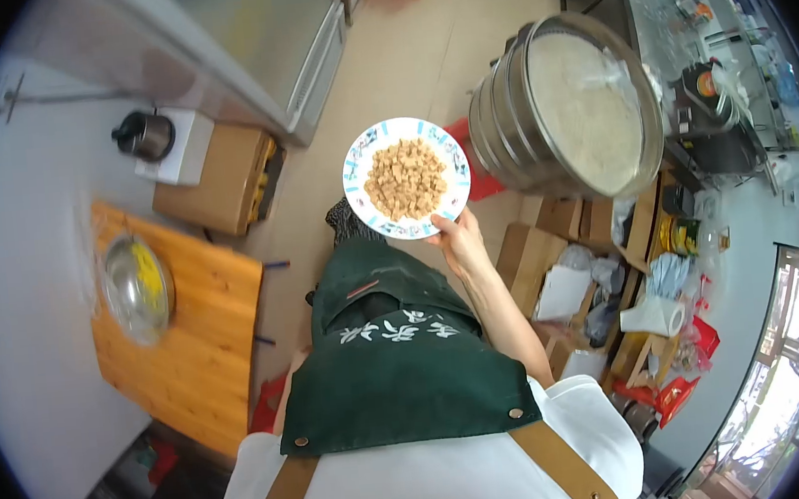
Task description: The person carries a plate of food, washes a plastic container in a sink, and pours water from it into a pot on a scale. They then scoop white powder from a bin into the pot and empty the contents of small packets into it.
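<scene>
My right hand (pixel 457 241) grips the near rim of a round plate (pixel 373 216), thumb on top and fingers under it. The plate is white with a blue patterned border, held out in front of me at about a level angle. Small light-brown cubes (pixel 405 181), perhaps diced tofu, are heaped in its middle. Of my left arm only a bit shows beside the green apron (pixel 402 382); the left hand itself is hidden.
Right of the plate stands a tall metal drum (pixel 513 116) with pale contents. A wooden table (pixel 209 352) at left bears a metal bowl (pixel 123 293) with something yellow. Cardboard boxes (pixel 524 262) lie at right; a fridge (pixel 277 42) stands ahead left.
</scene>
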